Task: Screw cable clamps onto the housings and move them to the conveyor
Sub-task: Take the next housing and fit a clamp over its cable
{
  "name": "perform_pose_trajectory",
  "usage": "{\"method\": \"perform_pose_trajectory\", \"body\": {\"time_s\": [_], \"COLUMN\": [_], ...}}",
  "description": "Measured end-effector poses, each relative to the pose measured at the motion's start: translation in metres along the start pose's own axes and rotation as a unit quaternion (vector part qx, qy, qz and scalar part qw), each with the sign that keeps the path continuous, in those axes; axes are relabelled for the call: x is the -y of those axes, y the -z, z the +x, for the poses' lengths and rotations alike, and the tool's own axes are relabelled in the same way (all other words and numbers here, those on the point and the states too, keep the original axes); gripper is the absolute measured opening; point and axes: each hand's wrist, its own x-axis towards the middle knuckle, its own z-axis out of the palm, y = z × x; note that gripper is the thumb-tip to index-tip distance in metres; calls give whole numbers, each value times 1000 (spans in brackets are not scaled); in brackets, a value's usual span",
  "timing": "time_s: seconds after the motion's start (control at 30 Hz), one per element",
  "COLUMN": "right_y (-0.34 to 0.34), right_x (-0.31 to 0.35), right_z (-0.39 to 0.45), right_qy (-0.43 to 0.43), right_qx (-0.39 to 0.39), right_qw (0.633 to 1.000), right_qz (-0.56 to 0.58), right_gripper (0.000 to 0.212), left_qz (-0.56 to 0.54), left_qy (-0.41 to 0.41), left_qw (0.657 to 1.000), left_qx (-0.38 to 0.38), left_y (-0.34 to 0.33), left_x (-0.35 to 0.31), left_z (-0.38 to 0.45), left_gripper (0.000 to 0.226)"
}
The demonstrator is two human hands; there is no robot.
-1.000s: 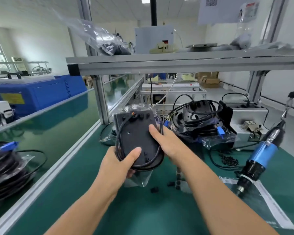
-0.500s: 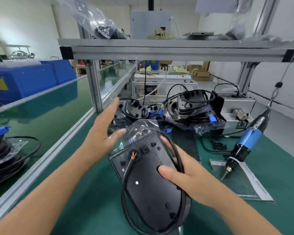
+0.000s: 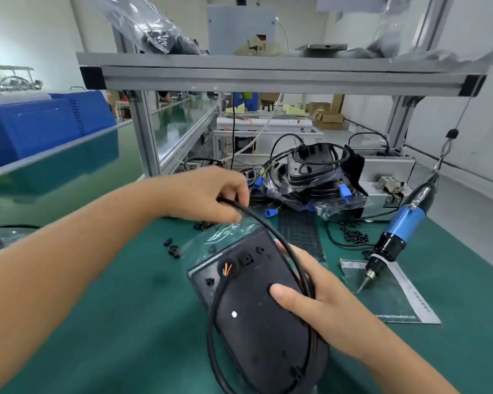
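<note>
A black oval housing (image 3: 256,317) lies flat on the green mat in front of me, partly in a clear plastic bag (image 3: 225,234). My right hand (image 3: 310,302) grips its right edge, thumb on top. A black cable (image 3: 271,228) loops around the housing, with coloured wire ends at a hole near its top. My left hand (image 3: 208,194) pinches the cable above the housing's far end. Small black cable clamps (image 3: 172,248) lie loose on the mat to the left.
A blue electric screwdriver (image 3: 393,237) hangs at the right above a bagged sheet (image 3: 396,297). A pile of black screws (image 3: 353,236) and a stack of bagged housings (image 3: 310,177) sit behind, beside a grey screw feeder (image 3: 387,172). The green conveyor (image 3: 54,177) runs along the left.
The housing came down from in front of me onto the mat. My left hand let go of it, then closed on the cable; my right hand kept its hold.
</note>
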Motion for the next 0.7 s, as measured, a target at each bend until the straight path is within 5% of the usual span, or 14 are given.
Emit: {"method": "perform_pose_trajectory", "body": {"time_s": [0.1, 0.2, 0.3, 0.7], "right_y": [-12, -19, -24, -19], "right_x": [-1, -8, -7, 0], "right_z": [-7, -20, -37, -25], "right_qy": [-88, -140, -178, -249], "right_qx": [-57, -139, -163, -146], "right_qw": [991, 980, 970, 949], "right_qz": [80, 35, 11, -126], "right_gripper": [43, 45, 47, 22], "left_qz": [-107, 20, 23, 51], "left_qy": [10, -40, -48, 117], "left_qw": [992, 988, 981, 990], "left_qx": [-64, -147, -186, -55], "left_y": [6, -24, -65, -116], "left_x": [-14, -25, -21, 50], "left_z": [-27, -45, -58, -11], "left_gripper": [22, 18, 5, 19]}}
